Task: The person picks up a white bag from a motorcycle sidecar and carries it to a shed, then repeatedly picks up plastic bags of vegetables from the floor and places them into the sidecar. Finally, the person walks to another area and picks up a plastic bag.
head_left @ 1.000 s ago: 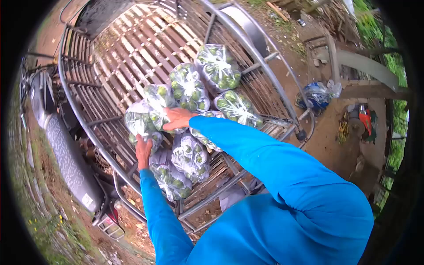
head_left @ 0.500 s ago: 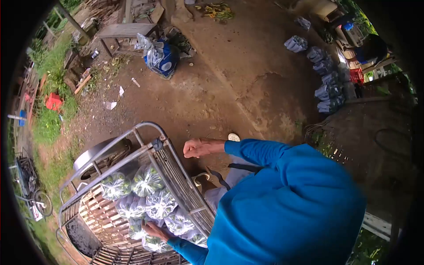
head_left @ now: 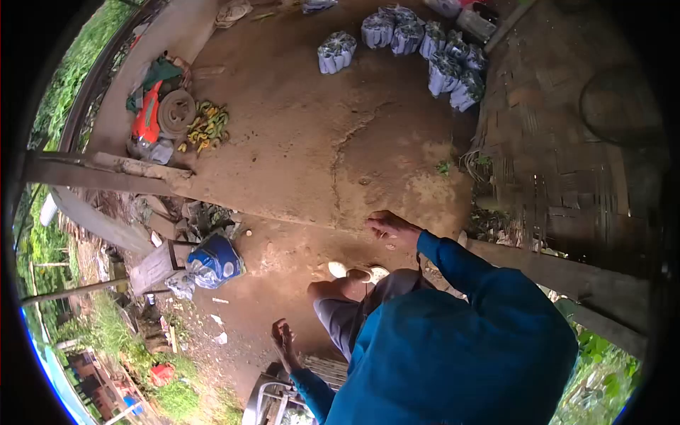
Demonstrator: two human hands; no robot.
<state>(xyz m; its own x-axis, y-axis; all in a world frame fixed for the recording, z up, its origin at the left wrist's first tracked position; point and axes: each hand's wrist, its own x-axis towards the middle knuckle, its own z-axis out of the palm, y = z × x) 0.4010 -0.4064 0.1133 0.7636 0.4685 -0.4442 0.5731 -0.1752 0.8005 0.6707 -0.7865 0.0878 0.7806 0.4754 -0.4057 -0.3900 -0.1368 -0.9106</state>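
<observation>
My left hand (head_left: 284, 343) is empty, its fingers loosely bent and apart, above the dirt ground beside the metal cart (head_left: 273, 400). Only a railed corner of that cart shows at the bottom edge. My right hand (head_left: 391, 226) is held out over the brown floor, empty too, with its fingers half curled and apart. Neither hand touches anything. Ahead, several filled clear plastic bags (head_left: 406, 37) stand in a group on the floor, and one bag (head_left: 336, 52) stands a little apart from them.
A blue sack (head_left: 216, 262) lies by a wooden bench (head_left: 152, 269) at left. A wooden post (head_left: 106, 173) reaches in from the left, near yellow-green peels (head_left: 207, 126) and an orange item (head_left: 147, 117). A woven wall (head_left: 552, 156) bounds the right.
My view has turned from the loaded cart toward the floor bags. My left hand has come away from the bags in the cart. My right hand's fingers have loosened.
</observation>
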